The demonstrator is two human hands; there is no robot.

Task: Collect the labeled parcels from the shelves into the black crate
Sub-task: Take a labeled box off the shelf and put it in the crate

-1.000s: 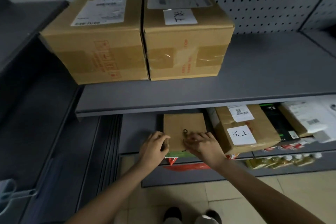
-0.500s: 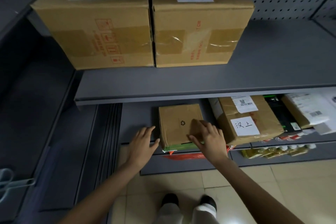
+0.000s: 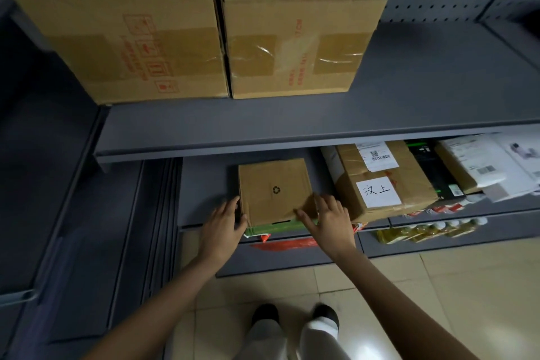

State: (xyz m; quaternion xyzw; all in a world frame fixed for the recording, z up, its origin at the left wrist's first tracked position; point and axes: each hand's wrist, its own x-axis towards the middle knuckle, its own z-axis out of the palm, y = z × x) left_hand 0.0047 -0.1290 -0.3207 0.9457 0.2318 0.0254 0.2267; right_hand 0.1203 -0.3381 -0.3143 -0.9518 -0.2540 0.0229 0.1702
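Observation:
A small brown box [image 3: 273,190] with a recycling mark lies on the lower shelf [image 3: 204,184], resting on a green packet [image 3: 274,226]. My left hand [image 3: 222,225] presses against the box's left front corner, thumb on its side. My right hand [image 3: 328,221] lies with spread fingers on the box's right front corner. Right of it sits a labelled parcel [image 3: 382,181] with a handwritten white label. Two large cartons stand on the upper shelf [image 3: 409,102]; the right carton [image 3: 295,38] bears a similar label, the left carton [image 3: 122,35] a printed one. The black crate is out of view.
Further right on the lower shelf lie a black-and-green box [image 3: 432,169] and white-wrapped parcels [image 3: 479,166]. Below, a bottom shelf holds red packets [image 3: 286,242] and yellow bottles [image 3: 423,231]. My feet [image 3: 292,316] stand on the tiled floor. Dark shelving fills the left side.
Both hands opened from a hold at the box's front edge and now lie spread at its two front corners. The camera has moved closer and lower.

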